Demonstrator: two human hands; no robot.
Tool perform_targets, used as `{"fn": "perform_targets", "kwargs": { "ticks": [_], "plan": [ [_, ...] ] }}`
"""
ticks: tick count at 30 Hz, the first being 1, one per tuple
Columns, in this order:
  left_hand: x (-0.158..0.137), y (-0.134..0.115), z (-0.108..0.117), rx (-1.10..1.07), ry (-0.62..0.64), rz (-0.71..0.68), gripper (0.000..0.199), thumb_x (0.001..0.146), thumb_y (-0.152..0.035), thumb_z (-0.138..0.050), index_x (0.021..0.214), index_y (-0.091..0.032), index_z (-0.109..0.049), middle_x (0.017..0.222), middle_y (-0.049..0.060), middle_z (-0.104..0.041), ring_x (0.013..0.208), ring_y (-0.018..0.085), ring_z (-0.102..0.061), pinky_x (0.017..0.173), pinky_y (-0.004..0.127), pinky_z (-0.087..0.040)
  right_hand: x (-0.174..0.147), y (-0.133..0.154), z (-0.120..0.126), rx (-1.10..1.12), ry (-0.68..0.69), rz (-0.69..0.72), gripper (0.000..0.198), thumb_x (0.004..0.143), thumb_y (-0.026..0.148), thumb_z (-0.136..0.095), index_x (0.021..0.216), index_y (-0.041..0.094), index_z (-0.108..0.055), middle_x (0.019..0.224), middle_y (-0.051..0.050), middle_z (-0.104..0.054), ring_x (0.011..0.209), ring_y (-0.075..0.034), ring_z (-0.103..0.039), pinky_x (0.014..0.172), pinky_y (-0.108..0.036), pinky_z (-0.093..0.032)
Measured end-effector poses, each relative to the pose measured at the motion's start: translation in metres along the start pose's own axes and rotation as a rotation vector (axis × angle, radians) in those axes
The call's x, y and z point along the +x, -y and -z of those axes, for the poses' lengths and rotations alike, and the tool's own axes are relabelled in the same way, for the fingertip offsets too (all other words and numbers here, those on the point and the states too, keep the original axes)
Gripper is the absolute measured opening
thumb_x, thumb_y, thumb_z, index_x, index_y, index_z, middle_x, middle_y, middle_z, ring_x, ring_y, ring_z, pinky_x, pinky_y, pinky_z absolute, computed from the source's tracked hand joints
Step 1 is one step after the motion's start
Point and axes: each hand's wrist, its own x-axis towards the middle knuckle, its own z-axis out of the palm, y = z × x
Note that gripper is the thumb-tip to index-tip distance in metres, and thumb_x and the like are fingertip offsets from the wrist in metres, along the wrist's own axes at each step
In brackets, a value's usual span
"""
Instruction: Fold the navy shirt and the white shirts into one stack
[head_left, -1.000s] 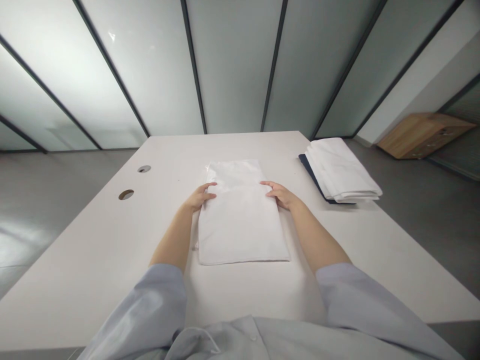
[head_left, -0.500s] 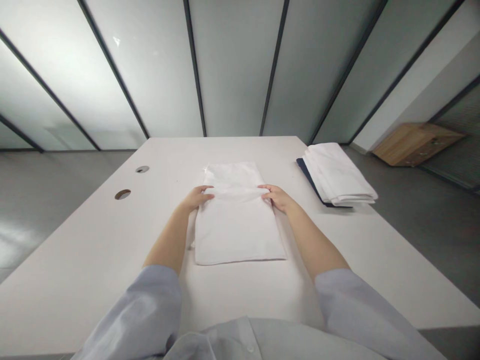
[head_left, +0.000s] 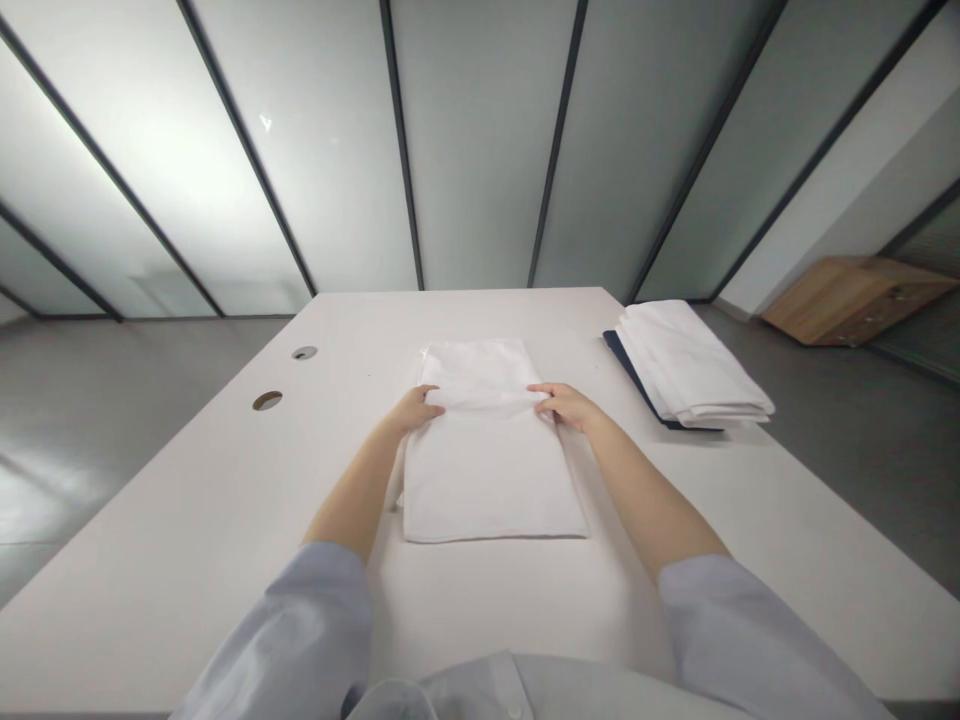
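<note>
A folded white cloth [head_left: 491,480] lies flat on the white table in front of me, with slight creases across its middle. My left hand [head_left: 417,410] grips its left side edge, thumb and index finger resting on top. On the opposite edge, at about the same height, my right hand [head_left: 566,405] holds the cloth in a similar way. The other fingers of both hands are partly hidden. Beyond my hands the far part of the cloth looks thinner and more wrinkled. A small bit of white fabric sticks out beyond the left edge.
A stack of folded white cloths [head_left: 694,360] sits at the table's right edge, over a dark navy piece [head_left: 634,370]. Two round cable holes, one open [head_left: 268,401] and one with a metal cover [head_left: 304,353], are at left. Behind stand frosted glass panels and a wooden cabinet [head_left: 847,300].
The whole view has shifted slightly, so everything appears a little lower and further right. Both hands keep about the same hold on the cloth's sides.
</note>
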Motion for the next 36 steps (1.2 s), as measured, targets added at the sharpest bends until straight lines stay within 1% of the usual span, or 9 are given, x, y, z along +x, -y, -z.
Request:
{"fn": "perform_targets", "kwargs": {
  "ticks": [3, 7, 13, 19, 22, 26, 30, 33, 36],
  "plan": [
    [0.002, -0.008, 0.005, 0.045, 0.046, -0.042, 0.050, 0.062, -0.031, -0.074, 0.109, -0.014, -0.069, 0.103, 0.009, -0.072, 0.095, 0.027, -0.067, 0.082, 0.036, -0.053, 0.001, 0.012, 0.008, -0.220, -0.016, 0.074, 0.042, 0.058, 0.008, -0.068, 0.099, 0.015, -0.074, 0.095, -0.006, -0.074, 0.089, -0.019, -0.065, 0.085, -0.027, -0.048],
    [0.002, -0.029, 0.025, 0.266, 0.089, -0.114, 0.036, 0.071, -0.042, -0.065, 0.093, -0.015, -0.072, 0.090, 0.007, -0.073, 0.088, 0.027, -0.066, 0.081, 0.038, -0.052, -0.006, 0.032, 0.019, -0.561, -0.018, 0.218, 0.021, 0.068, 0.020, -0.069, 0.088, 0.017, -0.074, 0.077, -0.003, -0.069, 0.072, -0.018, -0.060, 0.073, -0.028, -0.047],
    [-0.007, -0.076, 0.064, 0.751, -0.024, -0.518, 0.040, 0.079, -0.053, -0.058, 0.093, -0.018, -0.072, 0.114, 0.011, -0.067, 0.113, 0.029, -0.056, 0.098, 0.040, -0.042, -0.023, 0.060, 0.038, -0.710, -0.095, 0.519, 0.018, 0.078, 0.036, -0.064, 0.083, 0.019, -0.068, 0.083, -0.003, -0.065, 0.074, -0.016, -0.057, 0.066, -0.025, -0.044],
    [0.020, -0.127, 0.085, 1.077, 0.195, -0.448, 0.043, 0.083, -0.057, -0.052, 0.098, -0.020, -0.068, 0.096, 0.006, -0.071, 0.092, 0.024, -0.063, 0.083, 0.031, -0.046, 0.001, 0.103, 0.051, -0.808, -0.035, 0.469, 0.023, 0.080, 0.041, -0.064, 0.079, 0.018, -0.064, 0.071, 0.001, -0.062, 0.066, -0.014, -0.053, 0.060, -0.024, -0.040],
    [0.044, -0.154, 0.093, 1.188, 0.067, -0.449, 0.039, 0.084, -0.049, -0.054, 0.107, -0.019, -0.065, 0.105, 0.007, -0.069, 0.101, 0.025, -0.061, 0.088, 0.031, -0.044, 0.020, 0.132, 0.052, -0.884, -0.188, 0.536, 0.024, 0.081, 0.042, -0.063, 0.083, 0.018, -0.065, 0.074, -0.001, -0.064, 0.069, -0.017, -0.055, 0.065, -0.027, -0.042],
    [0.056, -0.179, 0.100, 1.151, -0.305, -0.476, 0.036, 0.090, -0.039, -0.048, 0.117, -0.018, -0.059, 0.114, 0.010, -0.065, 0.112, 0.027, -0.057, 0.095, 0.036, -0.040, 0.029, 0.160, 0.058, -0.931, -0.477, 0.787, 0.027, 0.087, 0.037, -0.055, 0.102, 0.017, -0.065, 0.096, -0.010, -0.069, 0.088, -0.025, -0.060, 0.079, -0.036, -0.045],
    [0.046, -0.157, 0.084, 1.047, -0.432, -0.532, 0.033, 0.090, -0.033, -0.049, 0.119, -0.020, -0.055, 0.117, 0.011, -0.062, 0.116, 0.029, -0.052, 0.099, 0.041, -0.036, 0.023, 0.139, 0.054, -0.937, -0.529, 0.947, 0.039, 0.086, 0.029, -0.052, 0.123, 0.018, -0.059, 0.120, -0.015, -0.065, 0.116, -0.032, -0.053, 0.096, -0.047, -0.040],
    [0.031, -0.109, 0.050, 1.009, -0.362, -0.444, 0.030, 0.086, -0.023, -0.051, 0.115, -0.019, -0.056, 0.114, 0.013, -0.063, 0.114, 0.030, -0.054, 0.097, 0.043, -0.037, 0.014, 0.086, 0.033, -0.953, -0.465, 0.885, 0.048, 0.081, 0.022, -0.055, 0.128, 0.016, -0.056, 0.118, -0.014, -0.067, 0.121, -0.033, -0.052, 0.102, -0.047, -0.037],
    [0.013, -0.055, 0.013, 1.022, -0.204, -0.303, 0.030, 0.081, -0.017, -0.054, 0.109, -0.022, -0.059, 0.108, 0.011, -0.065, 0.108, 0.030, -0.057, 0.094, 0.043, -0.039, 0.003, 0.024, 0.007, -0.981, -0.320, 0.755, 0.045, 0.074, 0.015, -0.057, 0.119, 0.018, -0.063, 0.106, -0.011, -0.071, 0.109, -0.029, -0.061, 0.099, -0.042, -0.041]
  ]
}}
